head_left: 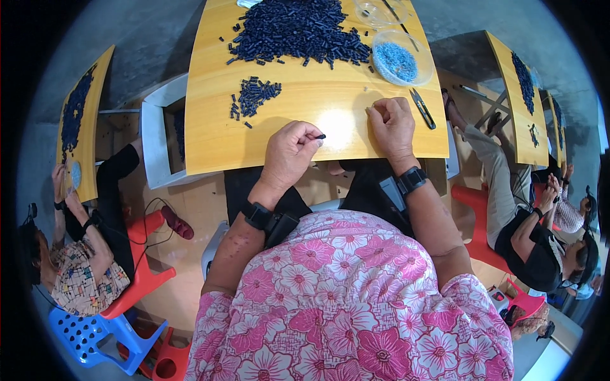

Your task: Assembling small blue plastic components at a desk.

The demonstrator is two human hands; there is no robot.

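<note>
My left hand (292, 150) is closed above the near edge of the wooden table. Between its thumb and forefinger it pinches a small black tubular piece (321, 136), whose dark end sticks out to the right. To the right, my right hand (392, 130) rests close to the tabletop, thumb and fingertips drawn together. Whatever those fingertips hold, if anything, is too small to make out. A small pile of short black tubes (255, 96) lies beyond my left hand. Black thread snips (422, 109) lie just right of my right hand.
A large heap of black tubes (295, 28) covers the far table (210, 114). A clear round tub (424, 63) of small blue pieces stands at the right, with a clear lid (380, 11) behind. A white box (155, 136) adjoins the left side. People work at side tables.
</note>
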